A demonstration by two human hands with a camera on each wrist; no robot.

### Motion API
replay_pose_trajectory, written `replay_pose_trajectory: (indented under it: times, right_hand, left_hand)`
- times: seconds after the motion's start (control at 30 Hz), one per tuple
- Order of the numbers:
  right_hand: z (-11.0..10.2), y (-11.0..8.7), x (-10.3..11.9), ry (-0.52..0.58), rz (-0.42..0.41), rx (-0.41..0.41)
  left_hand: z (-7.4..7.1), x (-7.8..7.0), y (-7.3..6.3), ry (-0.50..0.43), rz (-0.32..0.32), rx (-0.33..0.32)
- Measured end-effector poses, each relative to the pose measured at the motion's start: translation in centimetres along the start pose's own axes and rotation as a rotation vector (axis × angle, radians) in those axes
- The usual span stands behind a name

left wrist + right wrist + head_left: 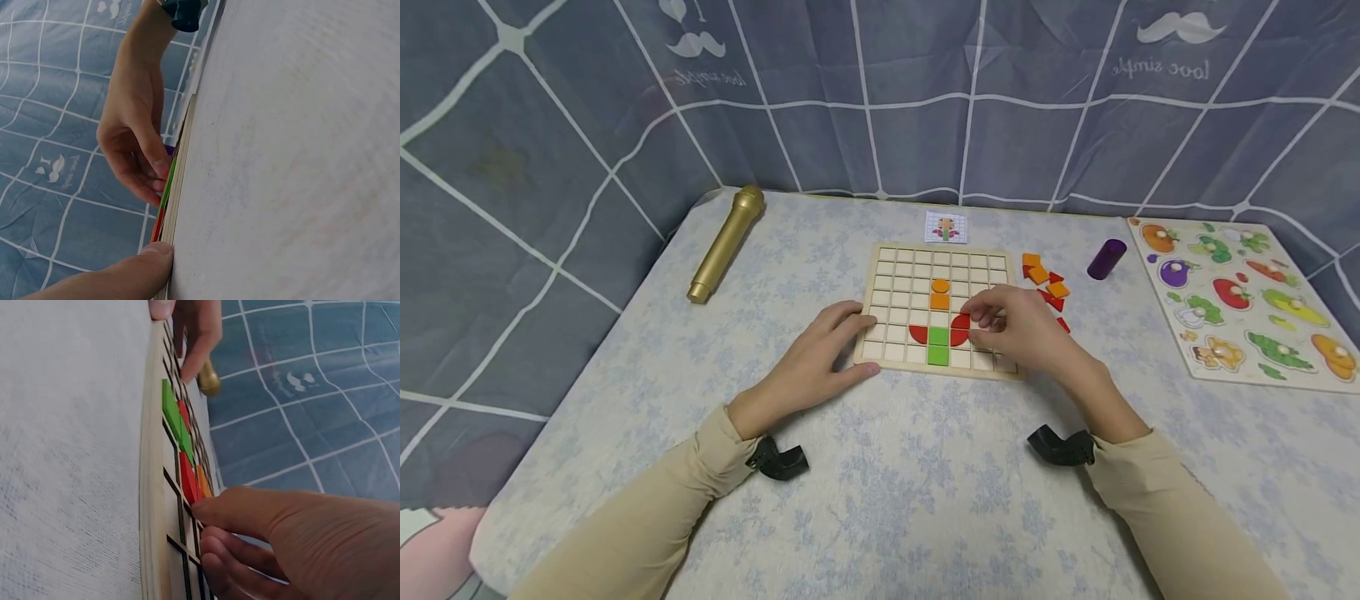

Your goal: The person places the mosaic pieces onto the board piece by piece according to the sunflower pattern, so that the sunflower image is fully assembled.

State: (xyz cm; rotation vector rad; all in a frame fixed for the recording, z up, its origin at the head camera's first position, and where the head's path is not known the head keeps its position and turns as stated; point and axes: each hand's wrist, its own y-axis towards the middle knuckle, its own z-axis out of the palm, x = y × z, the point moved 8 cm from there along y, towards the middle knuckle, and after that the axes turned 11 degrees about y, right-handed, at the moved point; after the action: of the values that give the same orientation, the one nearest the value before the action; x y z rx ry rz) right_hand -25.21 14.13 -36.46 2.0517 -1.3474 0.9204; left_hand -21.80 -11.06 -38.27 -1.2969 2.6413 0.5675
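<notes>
A wooden grid board lies on the table between the hands. My left hand rests at its left edge, fingers spread, thumb tip near the front corner. Over the right half, my right hand pinches a red quarter-round piece between bent fingers and thumb. Another red piece sits just below it. Two green squares stand in one column, with a red quarter-round on their left. An orange circle and an orange square lie above.
Loose orange and red pieces are scattered right of the board. A pattern card lies behind it. A purple cylinder and a vegetable puzzle board are on the right, a gold microphone on the left. A curtain hangs behind.
</notes>
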Motion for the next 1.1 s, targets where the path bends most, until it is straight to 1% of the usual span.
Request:
replay_pose_trajectory:
  times: [0.13,0.3,0.37,0.47,0.6,0.67,0.73,0.87,0.97,1.1]
  right_hand:
    - [0.0,-0.1,0.1,-0.004,-0.011,-0.017]
    - [-0.5,-0.1,0.0,-0.003,0.002,-0.003]
    - [-1.2,-0.2,-0.1,-0.002,0.005,-0.003]
    - [-2.9,-0.5,-0.4,-0.036,0.013,-0.023]
    - [-5.5,-1.3,-1.5,-0.082,0.059,-0.026]
    - [-6.4,-1.7,-2.2,-0.083,0.094,-0.001]
    - [-7.1,-2.1,-2.9,-0.076,0.127,0.042]
    - [-7.2,-2.7,-4.0,-0.055,0.164,0.152]
    - [-6.8,-2.7,-4.3,-0.049,0.156,0.207]
    - [-6.3,-2.4,-4.5,-0.055,0.135,0.223]
  left_hand:
    - [0.0,-0.1,0.0,-0.001,0.007,-0.001]
    - [0.1,0.1,-0.1,-0.002,0.0,0.011]
    - [0.2,0.2,-0.1,-0.003,-0.001,0.012]
    - [0.1,0.2,-0.1,-0.002,0.003,0.008]
    - [0.0,0.1,0.0,-0.002,0.012,0.002]
    - [0.0,0.0,0.0,-0.001,0.012,0.005]
    - [0.0,0.0,0.0,-0.001,0.01,0.007]
    - [0.1,0.1,0.0,-0.001,0.006,0.012]
    - [0.1,0.0,0.0,-0.003,0.002,0.015]
    - [0.0,-0.1,0.0,-0.002,0.004,0.008]
